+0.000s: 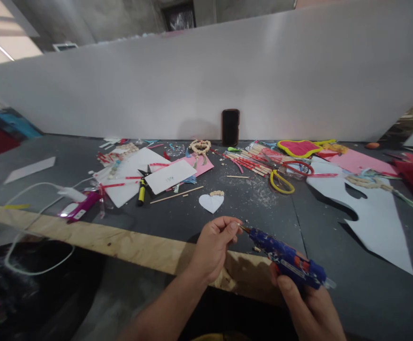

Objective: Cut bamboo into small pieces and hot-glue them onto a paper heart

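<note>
My right hand (pixel 305 303) is wrapped round a blue hot glue gun (pixel 284 255), its nozzle pointing left. At the nozzle tip, my left hand (pixel 218 241) is pinched closed; whatever sits between thumb and fingers is too small to make out. Just beyond the hands lies a white paper heart (pixel 211 203) on the dark table. Small beige pieces (pixel 216 193) run along the heart's upper right lobe. Bits of debris lie near the glue gun's nozzle.
Yellow-and-red-handled scissors (pixel 282 182) lie at centre right, near patterned sticks (pixel 250 163). A phone (pixel 230 128) leans on the white panel (pixel 206 80). Pliers (pixel 141 192), a white card (pixel 171 176) and a purple device with a cable (pixel 80 207) lie left. Cut white paper (pixel 376 218) covers the right.
</note>
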Tool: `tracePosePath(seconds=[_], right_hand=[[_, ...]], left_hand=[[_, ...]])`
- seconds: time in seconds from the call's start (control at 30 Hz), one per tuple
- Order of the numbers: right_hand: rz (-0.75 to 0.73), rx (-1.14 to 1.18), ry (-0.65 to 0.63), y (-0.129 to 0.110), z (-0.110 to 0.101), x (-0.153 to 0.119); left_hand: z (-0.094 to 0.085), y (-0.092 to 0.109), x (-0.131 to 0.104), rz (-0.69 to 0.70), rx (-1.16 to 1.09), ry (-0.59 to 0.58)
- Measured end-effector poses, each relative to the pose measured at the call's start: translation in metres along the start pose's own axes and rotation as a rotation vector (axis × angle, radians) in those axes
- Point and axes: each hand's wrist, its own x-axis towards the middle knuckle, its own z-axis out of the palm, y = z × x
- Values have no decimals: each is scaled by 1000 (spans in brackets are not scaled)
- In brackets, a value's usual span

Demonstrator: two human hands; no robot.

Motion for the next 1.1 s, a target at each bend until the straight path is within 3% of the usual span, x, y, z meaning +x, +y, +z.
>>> tracePosePath(seconds=[0.3,0.47,0.63,0.8,0.9,1.0,1.1], right_hand=[[50,34,-63,2,0,-4],[71,55,-75,6,-15,1],[126,-437,16,44,-27,22],[15,-852,-92,75,-24,38],[-21,-899,-40,66,-25,40],[-108,-752,19,45,-22,39],[-268,-478,-104,28,-8,34]], left_hand=[[3,2,-2,6,-6,15],[-4,5,2,29,-26,56],[-15,6,4,61,-27,81],[-18,2,-1,23,2,78],[-19,0,-3,16,33,78],[-20,-2,-3,14,65,69],[-22,-4,-2,27,93,58]])
